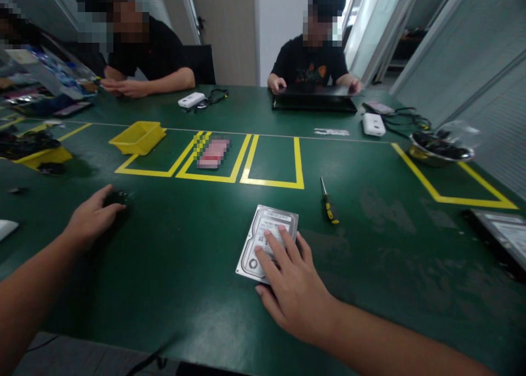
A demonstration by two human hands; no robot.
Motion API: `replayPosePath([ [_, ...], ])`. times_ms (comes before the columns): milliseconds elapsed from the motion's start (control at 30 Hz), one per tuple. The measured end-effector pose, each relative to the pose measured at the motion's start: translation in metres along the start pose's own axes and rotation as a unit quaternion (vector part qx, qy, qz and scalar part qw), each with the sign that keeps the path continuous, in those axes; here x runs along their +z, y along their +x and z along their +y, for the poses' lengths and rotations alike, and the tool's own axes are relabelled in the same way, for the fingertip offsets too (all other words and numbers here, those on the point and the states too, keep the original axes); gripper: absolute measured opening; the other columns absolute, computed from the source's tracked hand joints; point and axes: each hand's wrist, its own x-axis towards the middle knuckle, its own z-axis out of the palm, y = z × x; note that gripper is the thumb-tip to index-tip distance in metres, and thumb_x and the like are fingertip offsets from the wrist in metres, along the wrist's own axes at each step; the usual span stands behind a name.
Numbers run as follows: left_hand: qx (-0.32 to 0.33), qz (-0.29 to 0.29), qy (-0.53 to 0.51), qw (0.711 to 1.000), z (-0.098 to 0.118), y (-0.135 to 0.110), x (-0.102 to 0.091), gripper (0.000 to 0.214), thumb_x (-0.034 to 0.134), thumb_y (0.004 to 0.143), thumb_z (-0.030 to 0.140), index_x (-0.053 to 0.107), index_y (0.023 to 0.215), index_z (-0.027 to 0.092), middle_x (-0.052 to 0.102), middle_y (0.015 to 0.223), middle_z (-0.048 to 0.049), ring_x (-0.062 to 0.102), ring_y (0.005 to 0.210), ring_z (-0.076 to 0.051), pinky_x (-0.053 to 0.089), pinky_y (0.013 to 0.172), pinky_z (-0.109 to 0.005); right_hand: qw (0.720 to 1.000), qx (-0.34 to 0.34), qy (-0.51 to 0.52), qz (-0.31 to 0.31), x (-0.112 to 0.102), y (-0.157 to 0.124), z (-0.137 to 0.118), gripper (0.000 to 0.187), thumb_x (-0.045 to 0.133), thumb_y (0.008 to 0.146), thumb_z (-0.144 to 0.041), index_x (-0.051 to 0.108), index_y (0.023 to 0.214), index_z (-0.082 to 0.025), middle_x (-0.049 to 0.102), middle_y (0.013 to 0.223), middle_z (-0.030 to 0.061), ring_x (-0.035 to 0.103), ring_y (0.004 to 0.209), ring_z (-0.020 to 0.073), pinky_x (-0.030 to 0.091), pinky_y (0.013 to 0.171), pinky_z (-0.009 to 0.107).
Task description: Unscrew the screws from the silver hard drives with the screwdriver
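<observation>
A silver hard disk drive [252, 239] with a white label lies flat on the green table, slightly turned. My right hand [293, 288] rests over its near right part, fingers spread across the label and thumb beside the lower edge. Farther left, my left hand [92, 214] is low over the table, thumb and index finger around a small dark thing [120, 197] with shiny spots, too blurred to name. To the right of the drive lies a screwdriver [329, 209] with a black and yellow handle, its tip pointing away from me.
Yellow tape marks rectangles on the table [184, 272]. A yellow bin [137, 137], a pixelated pink item [213, 153], a metal bowl [441, 148] of dark parts and a black device [499, 236] surround the work area. Opposite sit two people, one holding a black panel [314, 99].
</observation>
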Motion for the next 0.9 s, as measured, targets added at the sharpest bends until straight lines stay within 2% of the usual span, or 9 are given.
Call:
replayPosePath([
  [33, -0.035, -0.01, -0.016, 0.999, 0.0, -0.001, -0.003, 0.075, 0.042, 0.091, 0.045, 0.027, 0.156, 0.011, 0.043, 0.152, -0.0207, 0.057, 0.122, -0.041, 0.052, 0.093, -0.05, 1.0, 0.0, 0.0, -0.002, 0.0, 0.0, 0.0, 0.057, 0.044, 0.097, -0.046, 0.043, 0.148, -0.021, 0.03, 0.162, 0.0154, 0.015, 0.151, 0.0412, 0.019, 0.116, 0.068],
  [100, -0.07, -0.022, -0.001, 0.997, 0.001, -0.003, -0.008, 0.076, 0.045, 0.089, 0.05, 0.031, 0.156, 0.016, 0.048, 0.149, -0.018, 0.06, 0.115, -0.038, 0.052, 0.091, -0.049, 1.0, 0.0, 0.0, -0.004, -0.001, 0.0, 0.0, 0.057, 0.043, 0.097, -0.046, 0.043, 0.148, -0.021, 0.029, 0.162, 0.0157, 0.015, 0.151, 0.0415, 0.019, 0.116, 0.068],
  [200, -0.049, -0.008, 0.056, 0.997, 0.007, -0.005, -0.01, 0.077, 0.043, 0.089, 0.057, 0.037, 0.153, 0.014, 0.054, 0.143, -0.0179, 0.058, 0.115, -0.037, 0.049, 0.095, -0.051, 1.0, 0.0, 0.002, -0.005, -0.001, -0.001, -0.001, 0.057, 0.042, 0.098, -0.047, 0.043, 0.148, -0.021, 0.03, 0.162, 0.0155, 0.015, 0.151, 0.0412, 0.019, 0.116, 0.068],
  [300, -0.024, 0.026, 0.093, 0.995, 0.014, -0.009, -0.008, 0.072, 0.039, 0.09, 0.057, 0.045, 0.148, 0.015, 0.061, 0.134, -0.0168, 0.059, 0.113, -0.036, 0.047, 0.097, -0.051, 1.0, 0.002, 0.002, -0.004, -0.001, -0.001, -0.001, 0.057, 0.041, 0.098, -0.047, 0.043, 0.148, -0.021, 0.03, 0.162, 0.0154, 0.015, 0.151, 0.041, 0.019, 0.116, 0.067],
  [500, 0.004, 0.078, 0.116, 0.99, 0.03, -0.025, -0.007, 0.07, 0.037, 0.091, 0.053, 0.051, 0.141, 0.007, 0.061, 0.126, -0.0206, 0.057, 0.113, -0.036, 0.049, 0.093, -0.048, 1.0, 0.0, 0.001, -0.006, -0.001, -0.001, -0.001, 0.057, 0.044, 0.097, -0.046, 0.043, 0.148, -0.021, 0.03, 0.162, 0.0158, 0.015, 0.151, 0.0414, 0.019, 0.116, 0.068],
  [767, -0.008, 0.075, 0.132, 0.988, 0.03, -0.031, -0.006, 0.057, 0.037, 0.091, 0.049, 0.067, 0.12, 0.01, 0.068, 0.109, -0.0142, 0.062, 0.1, -0.032, 0.049, 0.083, -0.041, 1.0, -0.005, -0.002, 0.005, 0.0, -0.001, -0.001, 0.057, 0.048, 0.095, -0.043, 0.045, 0.148, -0.02, 0.031, 0.161, 0.0167, 0.017, 0.15, 0.0421, 0.022, 0.115, 0.068],
  [900, -0.009, 0.063, 0.139, 0.988, 0.03, -0.03, -0.006, 0.059, 0.036, 0.092, 0.049, 0.066, 0.124, 0.011, 0.069, 0.114, -0.0147, 0.062, 0.101, -0.032, 0.048, 0.082, -0.04, 1.0, -0.006, -0.002, 0.004, 0.0, -0.002, 0.0, 0.057, 0.044, 0.097, -0.044, 0.043, 0.148, -0.02, 0.031, 0.161, 0.0163, 0.016, 0.151, 0.0419, 0.021, 0.115, 0.068],
])
